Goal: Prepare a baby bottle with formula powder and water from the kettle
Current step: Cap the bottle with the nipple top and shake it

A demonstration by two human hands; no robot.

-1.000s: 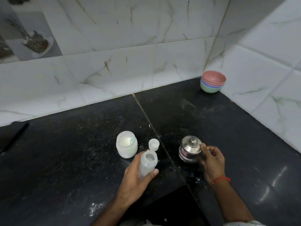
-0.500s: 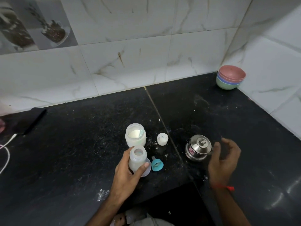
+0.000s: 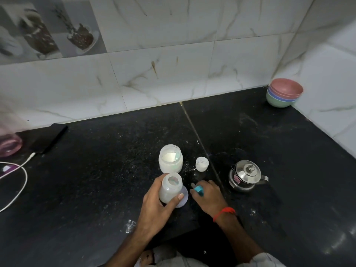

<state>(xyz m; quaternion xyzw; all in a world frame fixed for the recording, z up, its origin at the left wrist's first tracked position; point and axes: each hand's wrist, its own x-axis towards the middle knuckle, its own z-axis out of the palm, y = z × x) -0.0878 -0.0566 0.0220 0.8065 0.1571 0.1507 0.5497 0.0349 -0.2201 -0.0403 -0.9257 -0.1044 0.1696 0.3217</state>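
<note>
- Desk [image 3: 96, 189]: kettle [image 3: 245, 176] stands right, untouched.
- My left hand [image 3: 156, 207] is wrapped round the open bottle [image 3: 170, 187], near centre; I'd hold it upright.
- My right hand [image 3: 208, 195] pinches the teal scoop [image 3: 199, 190]; I'd level the powder from the jar [image 3: 170, 158], just beyond.

Landmark: jar [image 3: 170, 158], on the counter [image 3: 96, 189].
Bottle [image 3: 171, 187]: just before the jar.
Cap [image 3: 202, 164]: right of the jar, near.
Kettle [image 3: 246, 175]: farther right, past the cap.
Bowls [image 3: 284, 95]: far right, behind, in the wall corner.
Phone [image 3: 51, 138]: far left, behind.
Cable [image 3: 14, 182]: before the phone.
</note>
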